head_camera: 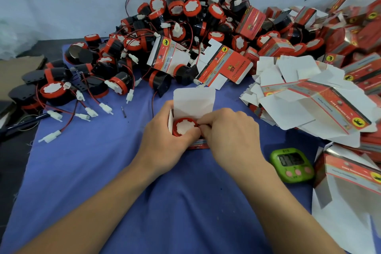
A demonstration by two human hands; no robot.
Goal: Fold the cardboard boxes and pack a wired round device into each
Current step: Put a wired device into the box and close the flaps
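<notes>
We see both hands meeting over the blue cloth (103, 171) that covers the table, about mid-table. The left hand (165, 138) wraps round the box (193, 101), fingers curled on its left side and thumb across the front. The box stands open, its white top flap raised toward the far edge. The round device (184, 127) sits inside the box, red rim and white face up, level with the opening. The right hand (228, 132) is curled tight, fingertips pinching the box's right side at the opening, touching the left thumb. We cannot tell whether a flap or a wire lies between those fingertips.

The device pile (185, 16) is heaped along the far edge, and loose devices with white connectors (55, 114) spread toward the left edge. Flat boxes (299, 97) are stacked at the right edge, with folded ones (350, 27) in the far right corner. A green timer (292, 164) lies on the cloth near the right edge, just beside the right wrist.
</notes>
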